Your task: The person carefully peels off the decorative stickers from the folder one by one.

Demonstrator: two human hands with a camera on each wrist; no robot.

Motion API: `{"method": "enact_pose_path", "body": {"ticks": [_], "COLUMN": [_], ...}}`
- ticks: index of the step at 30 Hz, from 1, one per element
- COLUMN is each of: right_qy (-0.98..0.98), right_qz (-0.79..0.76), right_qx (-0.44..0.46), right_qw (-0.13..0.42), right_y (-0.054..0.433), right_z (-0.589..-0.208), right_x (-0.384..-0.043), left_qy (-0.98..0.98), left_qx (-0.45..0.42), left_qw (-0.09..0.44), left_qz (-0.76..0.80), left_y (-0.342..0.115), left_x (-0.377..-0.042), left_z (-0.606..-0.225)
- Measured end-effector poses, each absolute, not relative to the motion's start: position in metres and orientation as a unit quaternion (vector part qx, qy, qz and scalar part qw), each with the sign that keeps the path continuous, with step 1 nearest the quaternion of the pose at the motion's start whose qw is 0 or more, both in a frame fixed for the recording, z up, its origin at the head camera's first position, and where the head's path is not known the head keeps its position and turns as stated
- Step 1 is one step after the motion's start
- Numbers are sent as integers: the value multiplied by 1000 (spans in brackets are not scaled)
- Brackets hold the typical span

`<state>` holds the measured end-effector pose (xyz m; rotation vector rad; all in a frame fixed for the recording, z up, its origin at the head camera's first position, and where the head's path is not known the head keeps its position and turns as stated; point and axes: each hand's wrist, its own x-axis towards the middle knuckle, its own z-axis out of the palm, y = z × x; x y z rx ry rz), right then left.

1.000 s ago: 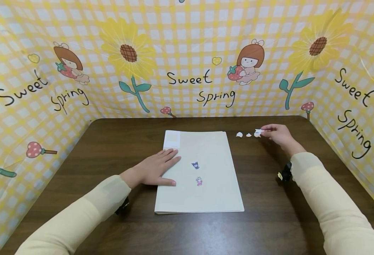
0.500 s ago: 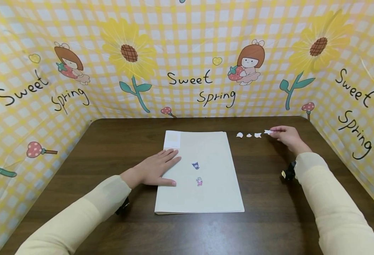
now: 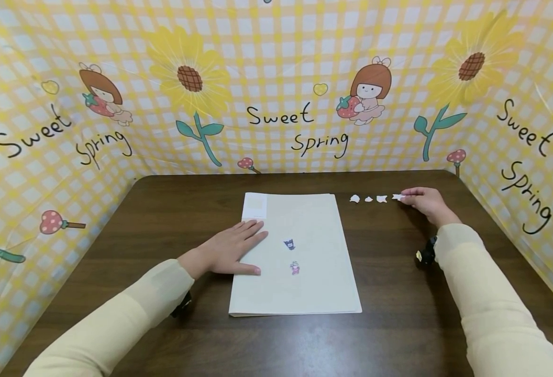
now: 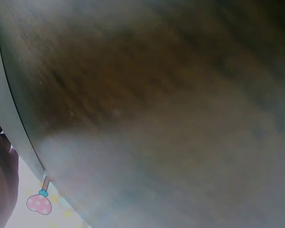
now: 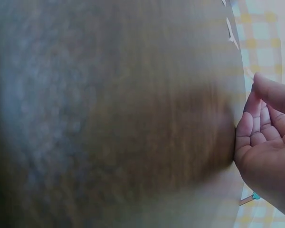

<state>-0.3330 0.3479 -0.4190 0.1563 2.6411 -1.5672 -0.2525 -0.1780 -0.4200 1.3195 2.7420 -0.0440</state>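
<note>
My left hand [image 3: 231, 247] lies with its fingers spread on the left side of a pale folder-like pad [image 3: 314, 293]. On the pad are a small dark-blue cartoon sticker [image 3: 289, 244] and, below it, a pink one [image 3: 295, 268]. At the far right of the table, my right hand [image 3: 424, 201] pinches a small white paper cutout [image 3: 396, 197] between thumb and fingers, low over the tabletop. Three similar white cutouts [image 3: 382, 199] lie in a row to its left. In the right wrist view, the right hand [image 5: 268, 126] has its thumb and index finger together.
A white label [image 3: 254, 206] sits at the pad's top left corner. The dark wooden table [image 3: 163, 209] ends against a yellow checked cloth [image 3: 276, 68] on the back and both sides. Black wrist cameras [image 3: 426, 253] are worn below the hands.
My right hand has moved right with a white cutout, away from the third one in the row, then lowered slightly. The left hand has stayed on the pad.
</note>
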Motion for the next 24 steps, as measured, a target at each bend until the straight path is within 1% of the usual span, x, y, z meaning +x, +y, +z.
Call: {"method": "enact_pose_path", "body": {"ticks": [6,13,24], "right_qy": [874,871,892], "right_qz": [-483,-489,-449], "right_qx": [53,45,43], "right_qw": [32,16,19], "right_y": [347,346,340], "right_z": [-421,-421,-420], "right_x": [-333,-330,-332], "left_qy": [900,902,901], "left_qx": [432,428,430], "left_qw": [56,62,61], "left_qz": [-15,-11,-13], "left_y": [-177,-177,-177], "left_x": [-251,-251,-252], "left_z": [-417,-417,-418]}}
